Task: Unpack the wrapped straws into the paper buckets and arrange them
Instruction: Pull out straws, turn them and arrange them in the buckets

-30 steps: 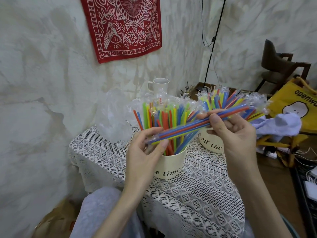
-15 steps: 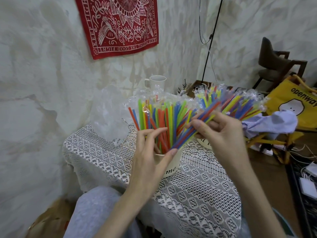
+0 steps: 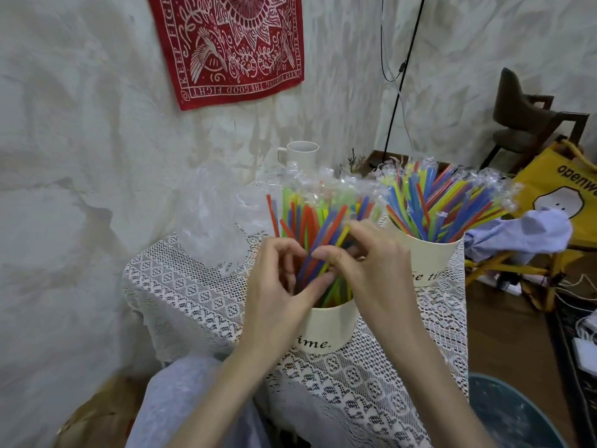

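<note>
Just behind both hands point(image 3: 323, 273) pinching straws point(image 3: 326, 240): mug point(image 3: 302, 155), crumpled plastic bag point(image 3: 210, 221).

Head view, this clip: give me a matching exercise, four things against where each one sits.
Things:
1 white mug
2 red bandana
3 near paper bucket
4 clear plastic bag

Places:
A hanging on the wall
B under both hands, full of straws
C back of the table, behind the straws
D on the lace cloth, left of the buckets

Pairs: 1-C, 2-A, 3-B, 4-D

Rainbow-coloured straws point(image 3: 323, 218), cream buckets point(image 3: 326, 328), white lace tablecloth point(image 3: 193, 286), red patterned bandana point(image 3: 232, 50).
</note>
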